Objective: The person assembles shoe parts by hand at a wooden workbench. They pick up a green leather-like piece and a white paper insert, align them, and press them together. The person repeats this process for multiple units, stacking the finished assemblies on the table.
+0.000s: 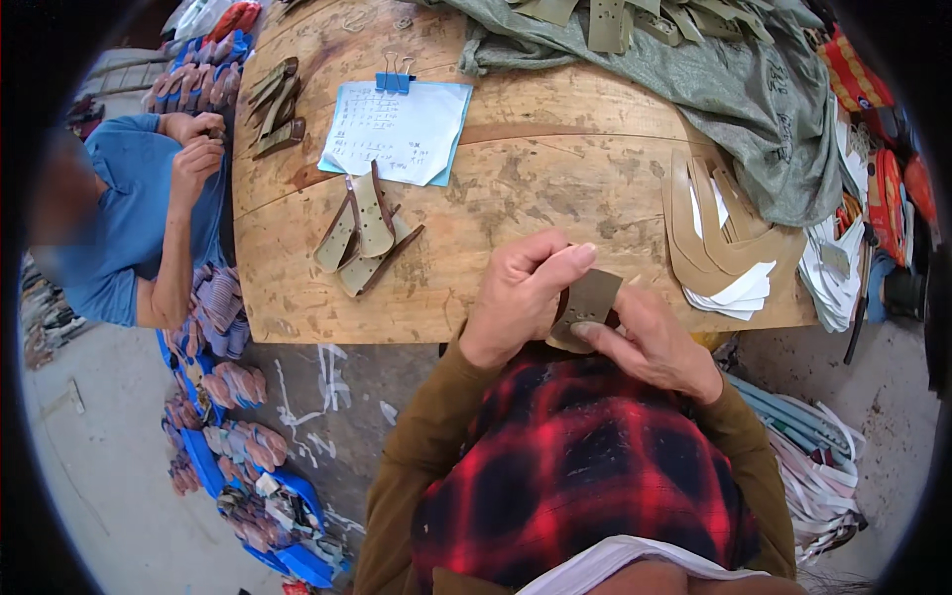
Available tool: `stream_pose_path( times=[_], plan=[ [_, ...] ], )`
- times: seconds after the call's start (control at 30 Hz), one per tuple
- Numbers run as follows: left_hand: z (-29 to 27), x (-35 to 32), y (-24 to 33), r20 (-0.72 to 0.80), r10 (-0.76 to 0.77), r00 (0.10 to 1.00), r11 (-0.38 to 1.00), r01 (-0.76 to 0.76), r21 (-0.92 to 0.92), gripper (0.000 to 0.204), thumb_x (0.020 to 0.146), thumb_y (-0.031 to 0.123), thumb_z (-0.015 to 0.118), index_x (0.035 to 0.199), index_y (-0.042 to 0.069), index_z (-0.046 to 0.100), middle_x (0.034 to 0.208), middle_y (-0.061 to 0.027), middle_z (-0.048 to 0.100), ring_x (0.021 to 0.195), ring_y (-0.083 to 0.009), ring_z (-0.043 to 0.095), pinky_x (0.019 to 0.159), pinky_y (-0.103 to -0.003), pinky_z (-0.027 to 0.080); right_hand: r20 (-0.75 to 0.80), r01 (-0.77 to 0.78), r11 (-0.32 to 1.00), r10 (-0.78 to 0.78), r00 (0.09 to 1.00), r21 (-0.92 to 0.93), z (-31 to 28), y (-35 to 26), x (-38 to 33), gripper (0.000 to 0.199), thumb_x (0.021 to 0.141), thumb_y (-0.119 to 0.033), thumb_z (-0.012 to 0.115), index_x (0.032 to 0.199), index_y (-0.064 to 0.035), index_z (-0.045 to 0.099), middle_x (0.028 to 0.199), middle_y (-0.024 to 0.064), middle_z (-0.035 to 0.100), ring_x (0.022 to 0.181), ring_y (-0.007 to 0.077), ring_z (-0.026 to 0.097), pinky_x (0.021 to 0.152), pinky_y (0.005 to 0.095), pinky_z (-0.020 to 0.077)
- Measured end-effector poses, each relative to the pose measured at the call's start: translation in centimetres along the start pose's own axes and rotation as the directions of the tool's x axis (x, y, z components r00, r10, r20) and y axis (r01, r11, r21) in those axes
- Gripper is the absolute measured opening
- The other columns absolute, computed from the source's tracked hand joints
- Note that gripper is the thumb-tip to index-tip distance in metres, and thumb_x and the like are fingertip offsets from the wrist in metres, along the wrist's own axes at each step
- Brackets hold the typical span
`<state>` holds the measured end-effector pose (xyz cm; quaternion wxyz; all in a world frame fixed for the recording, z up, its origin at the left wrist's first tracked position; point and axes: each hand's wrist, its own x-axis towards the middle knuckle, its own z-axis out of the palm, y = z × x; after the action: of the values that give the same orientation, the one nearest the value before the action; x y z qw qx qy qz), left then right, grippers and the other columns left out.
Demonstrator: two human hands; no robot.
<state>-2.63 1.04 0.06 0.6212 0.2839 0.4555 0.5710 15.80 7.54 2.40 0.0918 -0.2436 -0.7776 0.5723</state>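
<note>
Here I see the left hand [518, 297] gripping the piece [595, 295] by its upper left, the right hand [654, 342] clamped lower, thumb flat, likely steadying it at the table's [555, 188] near edge.

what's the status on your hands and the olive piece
Left hand and right hand both gripping the olive piece. Piece at the table's near edge, partly covered by fingers. Similar pieces lie apart, to the left.
</note>
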Motion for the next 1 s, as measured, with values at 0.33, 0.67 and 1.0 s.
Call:
stream_pose_path(
  times=[0.33, 0.67, 1.0],
  plan=[
    [-0.6, -1.4, -1.4, 0.024, -0.172, 0.985, 0.949, 0.159, 0.273, 0.032, 0.103, 0.03, 0.051, 0.107, 0.001, 0.066, 0.094, -0.0039, 0.065, 0.081, -0.0096, 0.058, 0.073, -0.028, 0.05, -0.034, -0.203, 0.918, 0.228, 0.973, 0.342, -1.4, 0.5, -0.3, 0.039, 0.089, -0.013, 0.064, 0.124, 0.0011, 0.053, 0.102, 0.0146, 0.063, 0.081, 0.0278, 0.062, 0.073, 0.0372, 0.0497],
    [0.4, -1.8, -0.4, 0.116, 0.105, 0.988, 0.761, -0.155, 0.63, 0.024, 0.091, 0.015, 0.066, 0.107, -0.001, 0.063, 0.094, -0.0184, 0.067, 0.075, -0.0301, 0.067, 0.063, -0.034, 0.052, -0.034, 0.13, 0.963, -0.141, 0.989, -0.236, -0.6, 0.9, 0.3, 0.043, 0.085, -0.014, 0.071, 0.121, -0.0009, 0.053, 0.103, 0.019, 0.061, 0.092, 0.0403, 0.06, 0.076, 0.0441, 0.0495],
    [-1.5, -1.5, -0.6, 0.175, 0.735, 0.655, 0.346, -0.584, 0.734, 0.03, 0.085, -0.002, 0.066, 0.113, 0.002, 0.059, 0.12, -0.0249, 0.065, 0.107, -0.034, 0.068, 0.084, -0.036, 0.057, -0.346, 0.142, 0.85, 0.05, 0.937, 0.507, -1.1, 2.0, 0.4, 0.063, 0.099, -0.043, 0.055, 0.139, 0.0041, 0.044, 0.133, 0.0135, 0.054, 0.118, 0.0229, 0.056, 0.101, 0.0344, 0.0424]
  ],
)
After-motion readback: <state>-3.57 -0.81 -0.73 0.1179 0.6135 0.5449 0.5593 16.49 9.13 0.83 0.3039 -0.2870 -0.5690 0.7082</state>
